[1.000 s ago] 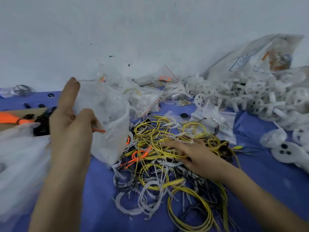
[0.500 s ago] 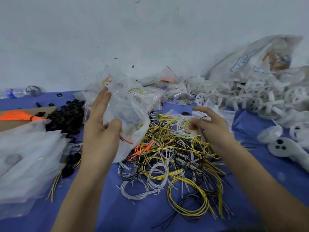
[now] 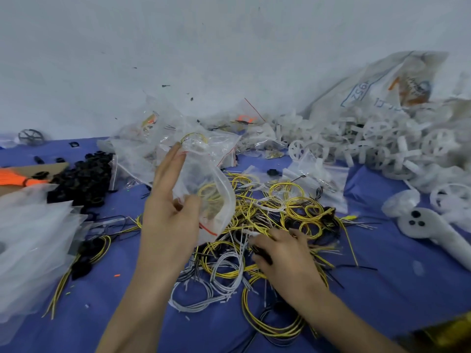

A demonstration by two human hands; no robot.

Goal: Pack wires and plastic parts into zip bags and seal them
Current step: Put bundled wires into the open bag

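**Left hand holds a bag over the wire pile, right hand down in it**

Closest to me, my right hand (image 3: pixel 285 261) lies palm down on the tangle of wires (image 3: pixel 300 212), which are yellow, white and black and spread over the blue cloth (image 3: pixel 395 289). Its fingers bend down into the strands. I cannot tell whether they have closed on any of them.

Just left of it and higher, my left hand (image 3: pixel 170 220) holds a clear zip bag (image 3: pixel 219 174) above the near-left edge of the pile. The thumb pinches the plastic against the palm side while the fingers reach straight up along the bag. Through the plastic I see a coil of yellow wire (image 3: pixel 211 194), and the red strip of the bag's mouth hangs at the low end.

At my far left lies a stack of clear bags (image 3: pixel 33 245). Beyond it sits a heap of black plastic parts (image 3: pixel 84 179). To my right, a white part (image 3: pixel 433 230) with three black dots rests on the cloth, well apart from the wires.

Farther back, filled bags (image 3: pixel 153 133) are piled against the wall (image 3: pixel 204 47). A mound of white plastic wheels (image 3: pixel 382 146) spills from a printed sack (image 3: pixel 382 87) at the right.
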